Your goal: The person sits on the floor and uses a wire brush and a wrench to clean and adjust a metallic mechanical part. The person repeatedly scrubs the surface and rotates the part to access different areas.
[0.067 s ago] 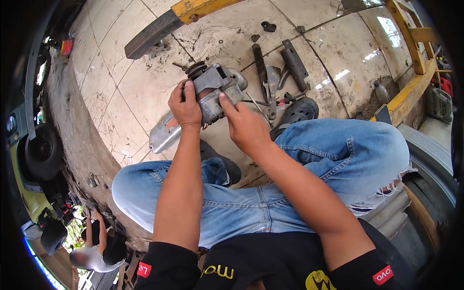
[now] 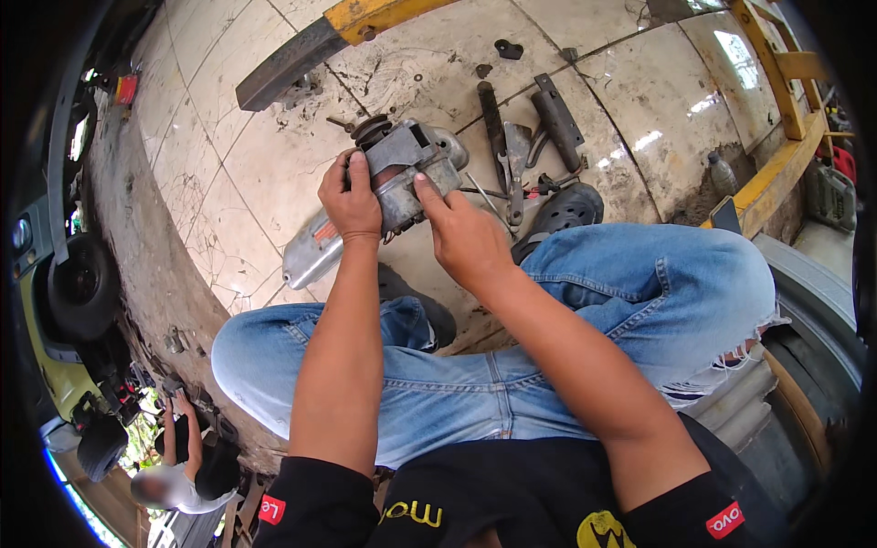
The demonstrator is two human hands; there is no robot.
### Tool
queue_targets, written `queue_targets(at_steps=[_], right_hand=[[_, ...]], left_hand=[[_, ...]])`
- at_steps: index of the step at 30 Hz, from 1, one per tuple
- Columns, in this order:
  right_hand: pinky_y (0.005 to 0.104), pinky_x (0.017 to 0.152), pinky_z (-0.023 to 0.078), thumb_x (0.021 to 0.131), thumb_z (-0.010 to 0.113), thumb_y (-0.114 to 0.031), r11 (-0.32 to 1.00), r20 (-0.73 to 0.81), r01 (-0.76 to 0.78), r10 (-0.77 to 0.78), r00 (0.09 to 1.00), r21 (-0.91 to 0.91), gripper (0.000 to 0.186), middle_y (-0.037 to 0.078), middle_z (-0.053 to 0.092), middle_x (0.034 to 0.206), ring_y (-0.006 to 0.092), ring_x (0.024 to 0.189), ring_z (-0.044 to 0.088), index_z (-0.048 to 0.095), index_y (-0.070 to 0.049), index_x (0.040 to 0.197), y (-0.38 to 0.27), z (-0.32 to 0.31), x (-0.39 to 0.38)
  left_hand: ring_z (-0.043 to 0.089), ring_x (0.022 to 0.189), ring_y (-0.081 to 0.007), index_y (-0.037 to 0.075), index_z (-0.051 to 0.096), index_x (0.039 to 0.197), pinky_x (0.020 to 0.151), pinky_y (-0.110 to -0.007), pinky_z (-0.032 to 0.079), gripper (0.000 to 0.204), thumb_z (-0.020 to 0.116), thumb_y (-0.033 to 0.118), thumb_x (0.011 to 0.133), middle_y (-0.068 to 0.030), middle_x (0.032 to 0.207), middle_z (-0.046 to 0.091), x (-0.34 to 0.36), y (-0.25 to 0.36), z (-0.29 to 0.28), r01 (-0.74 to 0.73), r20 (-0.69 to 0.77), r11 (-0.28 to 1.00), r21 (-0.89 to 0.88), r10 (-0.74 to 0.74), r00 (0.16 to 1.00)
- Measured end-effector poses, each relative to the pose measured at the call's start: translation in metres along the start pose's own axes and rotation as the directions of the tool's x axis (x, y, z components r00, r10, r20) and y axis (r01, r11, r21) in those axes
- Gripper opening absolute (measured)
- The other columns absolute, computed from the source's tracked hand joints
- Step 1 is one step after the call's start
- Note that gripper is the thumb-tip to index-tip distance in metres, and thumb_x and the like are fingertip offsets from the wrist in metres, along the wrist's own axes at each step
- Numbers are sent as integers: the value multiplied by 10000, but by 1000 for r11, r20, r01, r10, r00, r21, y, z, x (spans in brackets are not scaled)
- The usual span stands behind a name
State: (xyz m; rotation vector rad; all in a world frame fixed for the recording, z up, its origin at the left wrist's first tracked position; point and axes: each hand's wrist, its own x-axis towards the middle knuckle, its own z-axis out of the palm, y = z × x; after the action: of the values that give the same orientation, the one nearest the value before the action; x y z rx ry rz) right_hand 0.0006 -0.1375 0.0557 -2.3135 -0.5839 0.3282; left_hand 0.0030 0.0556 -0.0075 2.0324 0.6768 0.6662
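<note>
Over the tiled floor between my feet is a grey metal housing point(image 2: 402, 194), motor-like, with a dark grooved pulley point(image 2: 372, 132) at its far end. A reddish-brown strip shows in its side. My left hand point(image 2: 352, 196) grips its left side, thumb on top. From the right, my right hand point(image 2: 461, 228) holds the near edge, thumb or forefinger pressed on the casing and the other fingers hidden beneath. A smooth silver metal cover point(image 2: 309, 254) lies to the left, partly behind my left wrist. A thin metal rod point(image 2: 480, 194) shows beside my right hand; whether I hold it is unclear.
Right of the housing lie pliers-like tools point(image 2: 513, 164) and a dark metal bracket point(image 2: 557, 119). A yellow and black metal bar point(image 2: 338, 36) crosses the far side. Beyond my right knee stand a yellow frame point(image 2: 776, 178) and a plastic bottle point(image 2: 722, 173). Another person point(image 2: 187, 466) sits far left.
</note>
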Motion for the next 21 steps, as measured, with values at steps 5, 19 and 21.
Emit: queue_targets(at_steps=[5,19,21], right_hand=[[493,619,498,918,562,-106,1000,29,-11,10,1000,13,556,145,560,854,393,695,609,473,-192,1461,0,1,-13],[485,603,511,917,566,-116,998,64,26,-22,998,-58,522,141,588,861,385,708,633,516,-227,1424,1,-9,19],[484,604,513,914,568,-114,997,123,47,-39,992,-64,517,137,593,866,385,710,636,529,-240,1414,5,-16,19]], left_hand=[[655,805,-294,-9,714,988,767,-384,499,305,635,282,942,-183,883,701,1,-5,-1,17,22,1000,1,-17,1000],[657,824,-300,-5,718,976,782,-382,502,314,651,298,931,-188,906,703,6,-3,3,16,5,1000,16,-16,1000],[660,827,-306,-5,718,971,781,-383,504,313,654,299,929,-188,910,705,3,-1,1,29,17,1000,4,-29,999]])
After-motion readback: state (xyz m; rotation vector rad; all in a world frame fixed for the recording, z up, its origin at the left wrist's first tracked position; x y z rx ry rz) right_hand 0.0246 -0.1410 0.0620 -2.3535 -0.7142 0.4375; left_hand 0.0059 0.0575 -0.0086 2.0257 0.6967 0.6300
